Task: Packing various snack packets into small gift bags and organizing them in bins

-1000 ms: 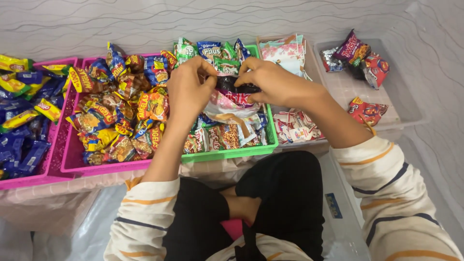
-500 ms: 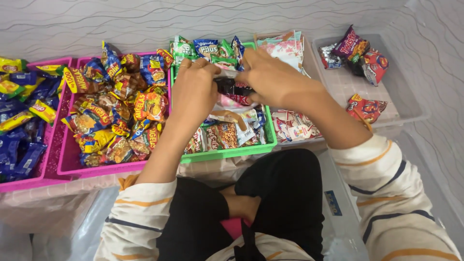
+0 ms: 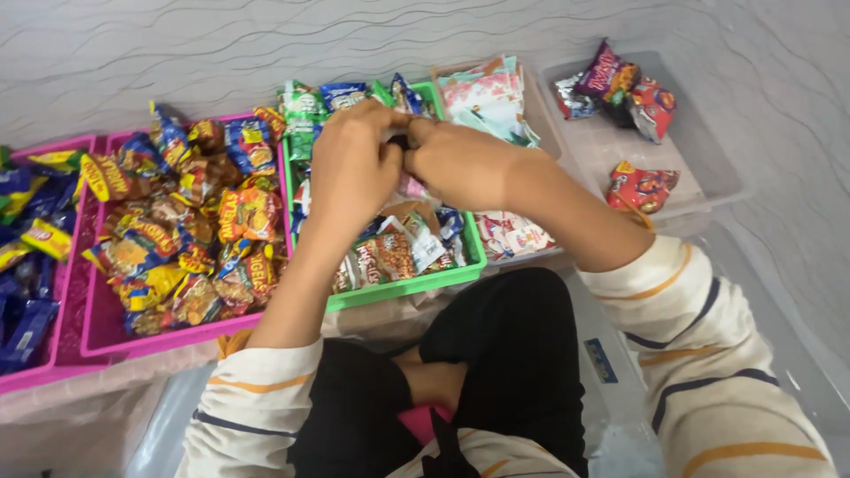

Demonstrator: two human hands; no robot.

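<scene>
My left hand (image 3: 354, 164) and my right hand (image 3: 460, 164) meet over the green tray (image 3: 403, 290), fingers closed together on a small dark snack packet (image 3: 400, 142) that is almost hidden between them. The tray holds several snack packets (image 3: 390, 252) in green, blue, white and brown wrappers. Both forearms reach out from striped cream sleeves.
A pink tray (image 3: 168, 332) of orange and yellow snack packs sits left of the green one, and another pink tray (image 3: 27, 376) with blue packs lies at the far left. Pale packets (image 3: 491, 93) fill a tray to the right. A clear tray (image 3: 699, 177) holds red and purple packs.
Both hands have drawn closer together and shifted slightly toward the far end of the green tray; the dark packet, visible between them earlier, is now mostly covered by the fingers.
</scene>
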